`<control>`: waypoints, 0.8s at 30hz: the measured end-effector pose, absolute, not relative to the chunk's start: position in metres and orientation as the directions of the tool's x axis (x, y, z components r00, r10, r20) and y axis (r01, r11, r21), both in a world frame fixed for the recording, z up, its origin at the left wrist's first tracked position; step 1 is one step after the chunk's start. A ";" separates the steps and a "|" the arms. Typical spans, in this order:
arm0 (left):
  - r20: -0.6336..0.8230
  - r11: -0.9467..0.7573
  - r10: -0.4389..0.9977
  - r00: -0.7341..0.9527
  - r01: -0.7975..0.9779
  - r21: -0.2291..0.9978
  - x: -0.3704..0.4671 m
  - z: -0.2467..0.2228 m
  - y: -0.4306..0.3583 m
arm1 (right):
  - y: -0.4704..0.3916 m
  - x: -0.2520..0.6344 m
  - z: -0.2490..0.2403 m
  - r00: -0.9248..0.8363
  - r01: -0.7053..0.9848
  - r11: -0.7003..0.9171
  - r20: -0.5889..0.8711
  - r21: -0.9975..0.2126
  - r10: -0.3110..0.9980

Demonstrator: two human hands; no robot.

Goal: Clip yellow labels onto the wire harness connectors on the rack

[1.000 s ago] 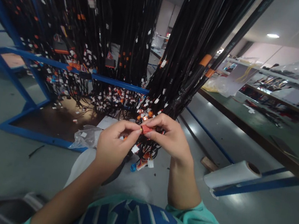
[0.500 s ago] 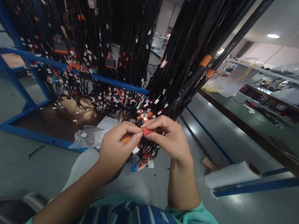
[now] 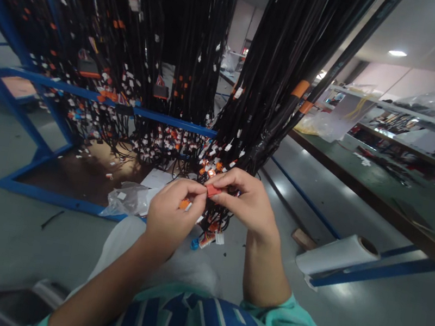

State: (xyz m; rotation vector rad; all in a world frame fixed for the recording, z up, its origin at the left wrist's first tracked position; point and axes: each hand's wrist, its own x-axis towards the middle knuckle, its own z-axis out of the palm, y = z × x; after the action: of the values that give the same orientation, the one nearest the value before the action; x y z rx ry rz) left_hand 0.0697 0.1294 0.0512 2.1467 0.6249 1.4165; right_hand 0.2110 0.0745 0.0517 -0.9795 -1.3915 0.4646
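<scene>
Between the thumb and fingers of my right hand (image 3: 246, 201) is a small red connector (image 3: 213, 190). My left hand (image 3: 175, 208) is closed in a pinch at the connector's left end; what its fingertips grip is too small and covered to make out. An orange connector (image 3: 184, 203) shows by my left thumb. Just below my hands hang wire ends with a blue connector (image 3: 195, 244) and a white tag (image 3: 219, 238). Behind them, a thick bundle of black wire harnesses (image 3: 255, 81) comes down, with orange and white connectors at its lower end.
A blue metal rack (image 3: 174, 122) stands ahead and left, hung with many more harnesses. A clear plastic bag (image 3: 126, 201) lies on its base. To the right are a green-topped workbench (image 3: 388, 179) and a roll of plastic film (image 3: 337, 256) below it.
My left fingers have shifted very slightly at the connector's end. My right hand still pinches the red connector in nearly the same place.
</scene>
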 end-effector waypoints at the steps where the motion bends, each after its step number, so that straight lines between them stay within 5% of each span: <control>1: 0.675 -0.738 0.633 0.378 0.033 0.674 0.070 0.052 0.130 | 0.074 0.212 0.051 0.170 0.249 0.553 0.598 -0.795 0.783; 6: 0.312 -0.183 0.737 0.600 -0.266 0.946 0.068 0.060 0.140 | 0.074 0.217 0.048 0.161 0.192 0.556 0.585 -0.809 0.795; 10: -0.045 0.269 0.553 0.832 -0.127 0.955 0.068 0.067 0.149 | 0.074 0.219 0.047 0.128 0.184 0.583 0.607 -0.792 0.784; 17: -0.057 0.345 0.552 0.832 -0.166 0.924 0.072 0.063 0.153 | 0.078 0.222 0.045 0.077 0.136 0.645 0.657 -0.752 0.750; 24: 0.014 0.288 0.599 0.801 -0.231 0.929 0.081 0.062 0.158 | 0.088 0.228 0.045 0.169 0.188 0.543 0.571 -0.819 0.803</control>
State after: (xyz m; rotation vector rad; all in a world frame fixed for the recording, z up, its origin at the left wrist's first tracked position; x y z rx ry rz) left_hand 0.0806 0.1582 0.0624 1.1533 0.3707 0.5712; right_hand 0.2277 0.0875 0.0450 -0.9432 -1.3632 0.5455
